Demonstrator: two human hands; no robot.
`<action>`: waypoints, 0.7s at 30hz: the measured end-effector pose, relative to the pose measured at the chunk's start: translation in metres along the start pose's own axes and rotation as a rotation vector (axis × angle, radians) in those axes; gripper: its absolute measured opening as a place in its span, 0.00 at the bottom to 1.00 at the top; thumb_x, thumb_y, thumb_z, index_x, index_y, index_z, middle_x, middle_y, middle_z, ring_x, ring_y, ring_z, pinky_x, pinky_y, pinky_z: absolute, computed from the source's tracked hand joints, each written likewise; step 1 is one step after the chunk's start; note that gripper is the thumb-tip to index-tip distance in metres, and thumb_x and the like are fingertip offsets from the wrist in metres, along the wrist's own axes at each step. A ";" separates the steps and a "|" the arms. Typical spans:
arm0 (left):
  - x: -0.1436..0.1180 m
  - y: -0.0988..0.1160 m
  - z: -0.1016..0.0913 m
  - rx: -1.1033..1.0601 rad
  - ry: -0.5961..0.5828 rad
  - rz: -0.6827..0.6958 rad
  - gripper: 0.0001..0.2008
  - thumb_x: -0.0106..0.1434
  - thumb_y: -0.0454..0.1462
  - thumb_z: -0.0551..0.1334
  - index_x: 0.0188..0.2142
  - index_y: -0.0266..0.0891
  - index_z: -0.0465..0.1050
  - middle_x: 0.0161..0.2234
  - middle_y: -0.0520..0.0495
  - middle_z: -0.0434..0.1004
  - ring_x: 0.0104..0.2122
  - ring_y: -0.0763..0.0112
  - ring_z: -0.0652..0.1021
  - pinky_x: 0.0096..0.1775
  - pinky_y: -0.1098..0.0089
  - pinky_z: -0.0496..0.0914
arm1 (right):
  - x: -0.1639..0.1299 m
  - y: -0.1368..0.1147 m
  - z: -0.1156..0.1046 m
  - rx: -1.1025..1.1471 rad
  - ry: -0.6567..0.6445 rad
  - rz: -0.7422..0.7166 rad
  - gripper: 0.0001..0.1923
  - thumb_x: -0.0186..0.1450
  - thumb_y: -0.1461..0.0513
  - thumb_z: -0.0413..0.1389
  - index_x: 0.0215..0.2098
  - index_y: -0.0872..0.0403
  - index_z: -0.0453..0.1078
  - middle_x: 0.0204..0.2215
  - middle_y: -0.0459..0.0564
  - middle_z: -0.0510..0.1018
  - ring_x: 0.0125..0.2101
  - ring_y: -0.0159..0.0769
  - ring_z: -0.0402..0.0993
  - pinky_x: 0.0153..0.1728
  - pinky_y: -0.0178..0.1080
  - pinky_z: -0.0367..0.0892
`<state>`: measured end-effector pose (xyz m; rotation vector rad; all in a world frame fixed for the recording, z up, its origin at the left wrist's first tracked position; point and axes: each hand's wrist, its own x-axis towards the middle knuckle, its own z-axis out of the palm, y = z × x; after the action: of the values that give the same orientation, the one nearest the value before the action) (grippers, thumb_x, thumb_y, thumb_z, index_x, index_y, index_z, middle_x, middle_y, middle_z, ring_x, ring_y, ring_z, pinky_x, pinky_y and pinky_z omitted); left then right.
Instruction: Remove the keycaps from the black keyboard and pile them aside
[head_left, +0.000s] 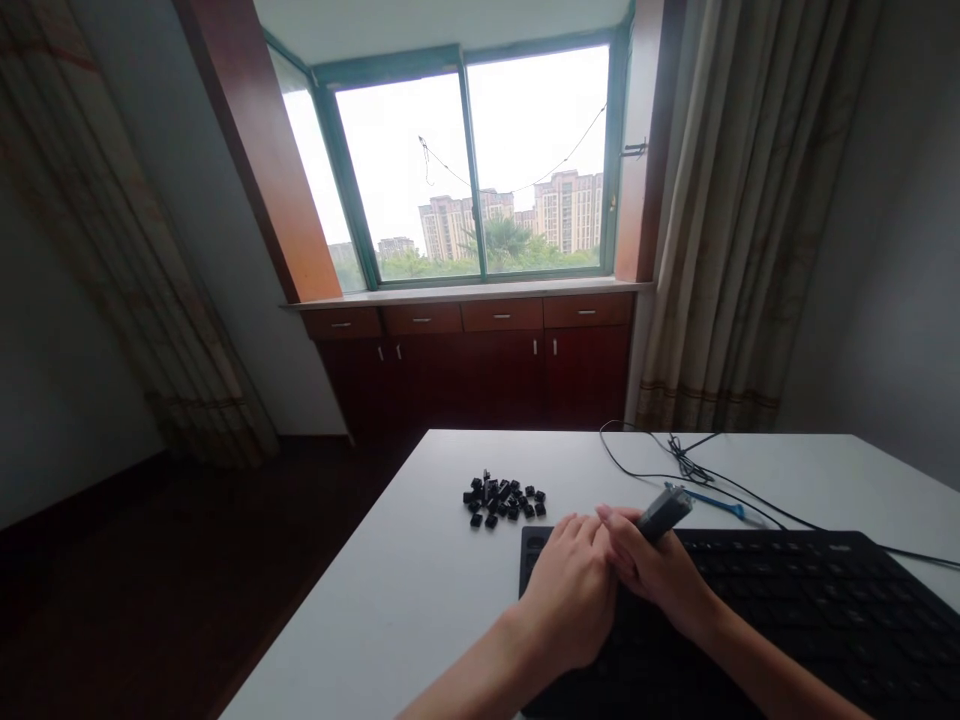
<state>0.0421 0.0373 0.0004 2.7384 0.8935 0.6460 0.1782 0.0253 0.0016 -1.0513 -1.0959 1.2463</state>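
Keyboard (795,595): lying on desk (375,610), likely proving stiff, edges offering best hold. Right hand (664,570): fingers gripping tool (664,513). Left hand (574,585): fingertips hiding, cannot tell grip.

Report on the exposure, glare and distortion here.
Head view: the sliding window glares, its sky washed out to white; head view: the black keyboard is dim, with little detail; head view, left edge: the curtain leans, probably from wide-angle distortion.
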 end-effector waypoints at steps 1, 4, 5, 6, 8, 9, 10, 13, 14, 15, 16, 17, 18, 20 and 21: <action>0.000 -0.001 0.001 -0.001 0.001 0.011 0.20 0.67 0.33 0.53 0.58 0.37 0.64 0.54 0.36 0.73 0.54 0.53 0.73 0.61 0.50 0.63 | -0.001 0.000 0.001 0.012 0.018 0.009 0.32 0.55 0.38 0.63 0.18 0.54 0.60 0.10 0.37 0.55 0.12 0.22 0.49 0.14 0.30 0.43; -0.001 -0.002 0.000 -0.007 0.002 0.050 0.22 0.66 0.33 0.53 0.60 0.37 0.62 0.56 0.35 0.71 0.56 0.52 0.72 0.63 0.49 0.61 | -0.002 0.001 0.000 0.035 0.040 0.029 0.31 0.53 0.37 0.64 0.20 0.55 0.64 0.12 0.37 0.56 0.14 0.23 0.50 0.16 0.31 0.46; -0.001 -0.002 -0.001 -0.014 0.001 0.062 0.23 0.66 0.33 0.53 0.60 0.36 0.62 0.57 0.35 0.71 0.56 0.52 0.72 0.63 0.49 0.61 | -0.003 0.002 0.000 0.038 0.041 0.028 0.31 0.53 0.37 0.64 0.20 0.55 0.65 0.12 0.37 0.56 0.14 0.23 0.51 0.16 0.31 0.47; -0.001 -0.001 -0.002 -0.024 0.001 0.071 0.23 0.66 0.32 0.53 0.60 0.36 0.61 0.57 0.34 0.71 0.56 0.51 0.72 0.63 0.49 0.61 | -0.003 0.002 -0.001 0.041 0.040 0.021 0.30 0.53 0.38 0.64 0.20 0.55 0.65 0.12 0.38 0.56 0.15 0.23 0.50 0.16 0.31 0.46; 0.000 0.000 -0.004 -0.055 0.009 0.074 0.22 0.66 0.32 0.52 0.60 0.36 0.62 0.56 0.35 0.71 0.55 0.52 0.72 0.62 0.49 0.62 | -0.002 0.003 -0.002 0.046 0.036 -0.009 0.29 0.55 0.40 0.65 0.20 0.55 0.64 0.13 0.38 0.56 0.15 0.24 0.50 0.17 0.31 0.45; 0.001 0.001 -0.005 -0.078 0.016 0.064 0.21 0.67 0.31 0.52 0.59 0.36 0.63 0.55 0.35 0.72 0.55 0.53 0.73 0.61 0.50 0.64 | -0.002 0.002 -0.003 0.058 0.039 -0.033 0.29 0.56 0.41 0.64 0.19 0.54 0.63 0.13 0.38 0.56 0.15 0.24 0.49 0.17 0.32 0.44; 0.001 0.002 -0.006 -0.102 0.025 0.050 0.20 0.67 0.31 0.51 0.58 0.36 0.63 0.53 0.36 0.73 0.53 0.54 0.74 0.60 0.51 0.65 | -0.001 0.002 -0.003 0.077 0.048 -0.058 0.29 0.58 0.42 0.64 0.18 0.54 0.61 0.13 0.38 0.55 0.15 0.24 0.48 0.17 0.32 0.43; 0.004 0.003 -0.008 -0.155 0.045 0.020 0.17 0.68 0.30 0.49 0.54 0.37 0.65 0.49 0.38 0.75 0.50 0.57 0.75 0.56 0.55 0.69 | 0.001 -0.001 -0.004 0.104 0.072 -0.135 0.29 0.60 0.45 0.63 0.16 0.53 0.57 0.14 0.38 0.55 0.17 0.25 0.48 0.18 0.34 0.46; 0.005 0.004 -0.009 -0.159 0.044 0.021 0.16 0.69 0.30 0.49 0.53 0.37 0.66 0.48 0.38 0.75 0.50 0.57 0.76 0.56 0.56 0.70 | 0.001 -0.002 -0.004 0.088 0.065 -0.152 0.29 0.61 0.45 0.62 0.16 0.53 0.57 0.14 0.39 0.55 0.17 0.25 0.49 0.19 0.34 0.48; 0.005 0.004 -0.009 -0.159 0.040 0.024 0.15 0.69 0.30 0.49 0.52 0.37 0.67 0.48 0.38 0.75 0.50 0.57 0.76 0.56 0.56 0.70 | 0.002 -0.002 -0.004 0.061 0.049 -0.161 0.29 0.62 0.46 0.62 0.16 0.53 0.57 0.14 0.39 0.56 0.18 0.26 0.49 0.20 0.34 0.49; 0.005 0.004 -0.010 -0.156 0.035 0.024 0.14 0.69 0.30 0.49 0.50 0.37 0.67 0.47 0.38 0.75 0.50 0.57 0.76 0.56 0.56 0.70 | 0.002 -0.002 -0.004 0.033 0.028 -0.167 0.29 0.63 0.47 0.61 0.16 0.53 0.57 0.14 0.39 0.56 0.18 0.26 0.50 0.20 0.35 0.49; 0.005 0.004 -0.010 -0.157 0.027 0.021 0.13 0.69 0.30 0.49 0.49 0.37 0.68 0.47 0.39 0.76 0.49 0.57 0.76 0.56 0.56 0.70 | 0.002 -0.002 -0.005 0.015 0.010 -0.170 0.29 0.64 0.47 0.60 0.15 0.53 0.56 0.13 0.39 0.56 0.18 0.27 0.49 0.21 0.35 0.49; 0.005 0.003 -0.011 -0.161 0.020 0.018 0.12 0.70 0.30 0.49 0.48 0.37 0.68 0.46 0.39 0.76 0.49 0.57 0.76 0.56 0.57 0.70 | 0.002 -0.001 -0.005 0.011 0.000 -0.170 0.29 0.65 0.48 0.60 0.15 0.53 0.56 0.13 0.39 0.55 0.17 0.27 0.49 0.20 0.36 0.48; 0.003 0.001 -0.014 -0.174 0.012 0.012 0.12 0.70 0.30 0.50 0.47 0.37 0.69 0.48 0.40 0.76 0.49 0.59 0.76 0.56 0.59 0.70 | 0.001 0.000 -0.006 0.034 -0.006 -0.158 0.28 0.65 0.48 0.59 0.16 0.53 0.57 0.13 0.39 0.55 0.17 0.26 0.48 0.20 0.36 0.46; 0.002 -0.001 -0.016 -0.177 0.015 0.007 0.12 0.71 0.30 0.50 0.48 0.38 0.69 0.49 0.41 0.76 0.50 0.60 0.76 0.57 0.60 0.70 | 0.002 0.000 -0.007 0.054 0.001 -0.148 0.27 0.65 0.48 0.60 0.16 0.53 0.57 0.14 0.39 0.55 0.17 0.26 0.48 0.19 0.35 0.46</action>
<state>0.0353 0.0403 0.0151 2.5844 0.7901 0.7111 0.1849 0.0268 0.0005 -0.9130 -1.1126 1.1513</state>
